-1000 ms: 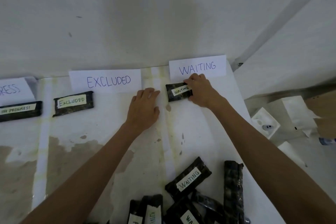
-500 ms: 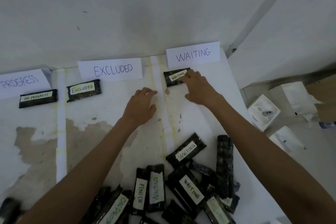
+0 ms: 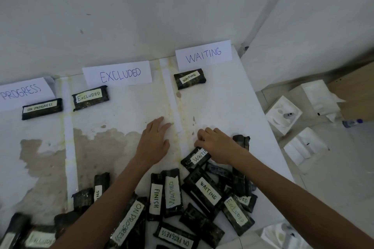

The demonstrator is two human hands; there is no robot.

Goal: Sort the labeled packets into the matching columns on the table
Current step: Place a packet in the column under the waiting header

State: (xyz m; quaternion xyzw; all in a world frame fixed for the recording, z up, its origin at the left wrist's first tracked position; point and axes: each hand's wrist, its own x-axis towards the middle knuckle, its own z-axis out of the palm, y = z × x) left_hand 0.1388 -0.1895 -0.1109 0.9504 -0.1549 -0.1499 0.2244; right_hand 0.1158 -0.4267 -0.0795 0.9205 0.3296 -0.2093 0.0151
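Paper signs head taped columns on the white table (image 3: 224, 107): PROGRESS (image 3: 22, 92), EXCLUDED (image 3: 119, 74), WAITING (image 3: 203, 54). One dark labeled packet lies under each: ON PROGRESS (image 3: 41, 108), EXCLUDED (image 3: 90, 97), WAITING (image 3: 190, 79). A loose pile of packets (image 3: 172, 194) covers the near edge. My right hand (image 3: 216, 145) curls its fingers over the far end of a WAITING packet (image 3: 195, 159) at the top of the pile. Flat on the table near the tape strip lies my left hand (image 3: 154, 141), holding nothing.
A white wall rises right behind the signs. The table's right edge runs diagonally; below it on the floor are white foam boxes (image 3: 283, 114) and a small bottle (image 3: 352, 122). White tape strips (image 3: 69, 147) divide the columns.
My right hand let go of the WAITING packet under its sign and drew back to the pile, onto another WAITING packet. My left hand slid back toward me. The view tilted down.
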